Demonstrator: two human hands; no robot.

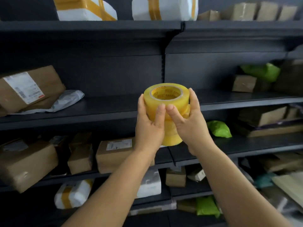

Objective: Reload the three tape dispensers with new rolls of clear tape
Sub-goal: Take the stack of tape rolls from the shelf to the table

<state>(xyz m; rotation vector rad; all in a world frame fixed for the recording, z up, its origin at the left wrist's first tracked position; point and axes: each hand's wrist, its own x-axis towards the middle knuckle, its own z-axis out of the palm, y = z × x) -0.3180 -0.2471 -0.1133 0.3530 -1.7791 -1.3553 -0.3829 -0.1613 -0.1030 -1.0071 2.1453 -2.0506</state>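
Note:
A stack of yellowish clear tape rolls (166, 99) is held up in front of the dark shelving, at mid height in the head view. The top roll shows its yellow printed core; lower rolls show between and below my hands. My left hand (150, 125) grips the stack's left side, thumb up the front. My right hand (190, 123) grips the right side, its thumb beside the left one. No tape dispenser is in view.
Dark metal shelves (105, 104) fill the view. Brown cardboard parcels (27, 89) and a grey mailer bag lie at left, more boxes (114, 153) below, green bags (219, 128) at right, white taped parcels (85, 9) on top.

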